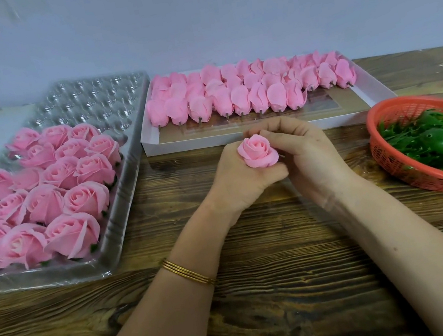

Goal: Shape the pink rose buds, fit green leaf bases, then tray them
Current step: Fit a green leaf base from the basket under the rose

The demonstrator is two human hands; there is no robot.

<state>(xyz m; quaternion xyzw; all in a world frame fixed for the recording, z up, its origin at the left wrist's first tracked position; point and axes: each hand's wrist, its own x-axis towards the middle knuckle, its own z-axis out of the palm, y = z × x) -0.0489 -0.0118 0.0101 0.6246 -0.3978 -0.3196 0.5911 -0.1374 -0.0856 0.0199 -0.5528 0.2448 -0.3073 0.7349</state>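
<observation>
Step in hand: shaping. One rose bud (258, 152) is held over the table (263, 292), just in front of the white box (210, 140), about mid-way along its near edge.

Left hand (240, 177): fingers curled round the bud's base from below and carrying it.
Right hand (308, 154): fingers bent in against the bud's right side, tips on the outer petals. Looks like a pinch, with no wide spread.

The petals look opened out and rounded. I see no green under this bud, so I judge the leaf base not yet fitted. A thin stub pokes out at its right side.

Stock:
- unshaped buds (246, 91) lie in rows inside the box, towards its far side
- green leaf bases (439, 142) sit in the red basket (380, 154), right of the box's near right corner
- finished roses (53, 194) sit in the clear tray (121, 201), left of the box. The tray's far pockets are unfilled.

Next move, my read: the right hand lets go and goes to the basket for one leaf base, while the left hand keeps the bud without crushing the petals. The base then goes onto the stub, and the bud goes into a free pocket.
</observation>
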